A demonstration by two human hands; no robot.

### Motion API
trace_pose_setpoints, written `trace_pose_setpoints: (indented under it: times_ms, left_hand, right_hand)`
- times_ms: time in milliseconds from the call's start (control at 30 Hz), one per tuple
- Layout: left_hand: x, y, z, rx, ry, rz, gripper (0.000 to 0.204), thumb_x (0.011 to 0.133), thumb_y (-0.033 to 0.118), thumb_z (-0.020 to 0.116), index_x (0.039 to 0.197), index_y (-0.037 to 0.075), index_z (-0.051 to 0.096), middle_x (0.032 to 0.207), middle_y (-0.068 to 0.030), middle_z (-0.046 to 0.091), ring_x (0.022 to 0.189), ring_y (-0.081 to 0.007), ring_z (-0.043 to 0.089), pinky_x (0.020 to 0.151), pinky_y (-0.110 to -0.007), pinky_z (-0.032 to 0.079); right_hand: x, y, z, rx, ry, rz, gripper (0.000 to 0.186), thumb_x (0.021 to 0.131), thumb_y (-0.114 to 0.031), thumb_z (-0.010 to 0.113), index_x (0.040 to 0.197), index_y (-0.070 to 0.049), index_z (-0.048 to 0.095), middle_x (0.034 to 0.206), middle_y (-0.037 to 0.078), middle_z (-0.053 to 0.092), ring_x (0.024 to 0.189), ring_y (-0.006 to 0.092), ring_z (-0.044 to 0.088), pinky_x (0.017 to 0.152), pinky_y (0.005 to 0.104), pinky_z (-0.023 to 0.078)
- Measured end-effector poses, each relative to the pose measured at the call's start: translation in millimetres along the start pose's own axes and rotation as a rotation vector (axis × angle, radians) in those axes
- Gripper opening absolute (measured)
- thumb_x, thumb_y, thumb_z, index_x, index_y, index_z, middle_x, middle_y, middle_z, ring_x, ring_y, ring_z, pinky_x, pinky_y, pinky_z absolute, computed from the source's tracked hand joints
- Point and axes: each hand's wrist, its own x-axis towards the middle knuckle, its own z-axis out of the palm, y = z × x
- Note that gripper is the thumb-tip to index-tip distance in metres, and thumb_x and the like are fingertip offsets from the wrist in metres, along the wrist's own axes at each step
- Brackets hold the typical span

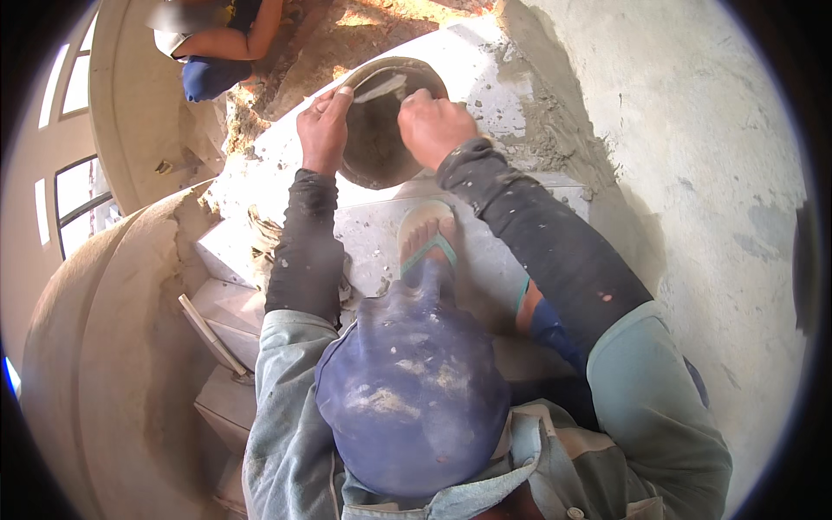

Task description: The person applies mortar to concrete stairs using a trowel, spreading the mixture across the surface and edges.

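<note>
A round, dark bucket (pixel 381 166) stands on the pale slab ahead of me, its inside coated with grey mortar. My left hand (pixel 323 132) grips its left rim, the thumb and fingers closed over the edge. In a closed fist, my right hand (pixel 436 128) holds a trowel over the bucket's right side. The trowel's pale blade (pixel 381 88) reaches left inside the far part of the bucket, its tip close to my left fingers. Most of the trowel's handle is hidden by my right hand.
My sandalled foot (pixel 426 238) rests on a step just below the bucket. Wet mortar (pixel 555 130) lies along the base of the right-hand wall (pixel 719 173). Steps (pixel 227 321) descend at left beside a curved wall (pixel 113 321). Another person (pixel 221 48) crouches at the far left.
</note>
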Motion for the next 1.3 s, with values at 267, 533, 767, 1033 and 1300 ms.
trace_pose_setpoints:
  times_ms: [267,533,767,1033,1300]
  left_hand:
    - [32.0,-35.3,-22.5,-0.106,0.128,-0.009,0.033,0.09,0.026,0.069,0.065,0.005,0.064,0.062,0.0075,0.05,0.057,-0.0042,0.04,0.05,-0.026,0.03]
    - [33.9,-13.6,18.7,0.192,0.069,0.078,0.034,0.085,0.029,0.072,0.068,-0.001,0.071,0.059,0.0011,0.058,0.053,-0.0071,0.048,0.053,-0.027,0.043]
    - [18.4,-16.2,1.7,0.156,0.067,0.012,0.036,0.084,0.028,0.071,0.064,0.0,0.068,0.055,-0.0005,0.057,0.053,-0.0083,0.05,0.053,-0.03,0.045]
    - [16.4,-8.8,20.2,0.118,0.083,-0.051,0.041,0.082,0.031,0.07,0.058,-0.002,0.064,0.05,-0.0067,0.057,0.048,-0.0133,0.053,0.054,-0.033,0.048]
    - [18.7,-12.9,21.6,0.111,0.128,0.036,0.042,0.085,0.032,0.072,0.06,0.0,0.063,0.053,0.0015,0.053,0.05,-0.008,0.043,0.049,-0.03,0.04]
  right_hand:
    - [-36.4,36.8,-5.1,0.258,-0.285,-0.144,0.021,0.08,-0.006,0.056,0.098,0.005,0.059,0.095,0.026,0.064,0.087,0.0453,0.065,0.083,0.0511,0.053]
    - [-16.0,30.9,45.4,0.171,-0.218,0.026,0.018,0.085,-0.007,0.053,0.091,0.007,0.062,0.091,0.031,0.067,0.089,0.0482,0.066,0.078,0.0538,0.054]
    - [-25.5,70.1,6.6,0.154,-0.564,0.082,0.033,0.082,-0.019,0.058,0.104,0.005,0.063,0.106,0.03,0.067,0.1,0.0469,0.064,0.088,0.0538,0.05]
    - [-20.5,22.2,52.0,0.588,-0.74,0.422,0.033,0.083,-0.024,0.061,0.095,0.006,0.063,0.084,0.023,0.067,0.069,0.0337,0.067,0.06,0.0444,0.054]
    - [-55.9,12.9,-0.2,1.237,-0.74,0.682,0.016,0.082,-0.02,0.062,0.082,-0.005,0.056,0.066,0.003,0.054,0.046,0.0131,0.05,0.043,0.0315,0.044]
